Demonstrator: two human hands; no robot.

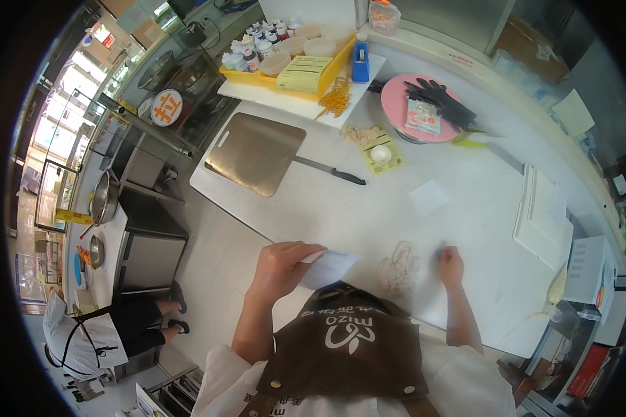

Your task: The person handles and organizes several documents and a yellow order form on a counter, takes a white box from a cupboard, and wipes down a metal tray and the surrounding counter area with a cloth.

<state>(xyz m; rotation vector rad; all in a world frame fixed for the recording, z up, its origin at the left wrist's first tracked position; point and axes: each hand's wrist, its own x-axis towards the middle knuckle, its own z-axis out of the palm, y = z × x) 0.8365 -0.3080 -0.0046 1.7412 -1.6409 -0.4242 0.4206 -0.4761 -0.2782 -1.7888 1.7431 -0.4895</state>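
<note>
A cutting board [256, 154] lies far left on a worktable [368, 215], a knife [348, 176] just right of it. Behind, a tray [337, 66] holds bottles [250, 59] and bowls [320, 47]; to its right, a turntable [395, 94] bears gloves [438, 97] and a packet [423, 117]. Near, a cloth [400, 267] lies between the left hand [282, 267], with paper [330, 270] in it, and the right hand [450, 264].

Both forearms [462, 321] reach forward, left fingers [302, 249] pinched, right fingers [449, 252] curled.
</note>
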